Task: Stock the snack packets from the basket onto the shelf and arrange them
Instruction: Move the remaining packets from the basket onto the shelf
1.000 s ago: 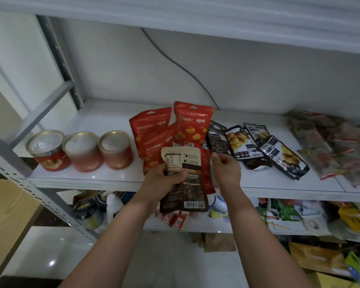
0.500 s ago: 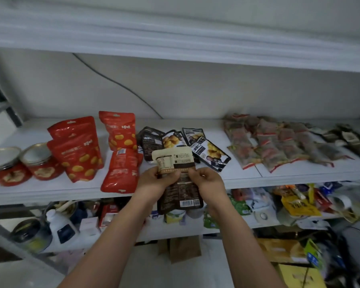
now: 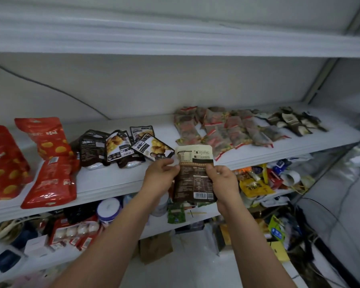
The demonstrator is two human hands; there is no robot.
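I hold a brown and cream snack packet (image 3: pixel 193 173) upright, its printed back facing me, just in front of the white shelf's (image 3: pixel 112 179) front edge. My left hand (image 3: pixel 160 177) pinches its left edge and my right hand (image 3: pixel 222 181) grips its right side. On the shelf lie red packets (image 3: pixel 48 163) at the left, black chestnut packets (image 3: pixel 121 148) in the middle, a row of reddish clear packets (image 3: pixel 222 132) to the right and dark packets (image 3: pixel 293 123) at the far right. No basket is in view.
A shelf board (image 3: pixel 175 40) runs overhead. The lower shelf (image 3: pixel 197 217) is crowded with a white tub (image 3: pixel 109 208), egg trays (image 3: pixel 75 231), yellow packets (image 3: pixel 256 188) and boxes. A black cable (image 3: pixel 50 88) crosses the back wall. A grey upright (image 3: pixel 318 80) stands at the right.
My view has swung right, so the red packets and the tins slid left and the tins left the view. Both hands kept hold of the brown packet and carried it rightward along the shelf.
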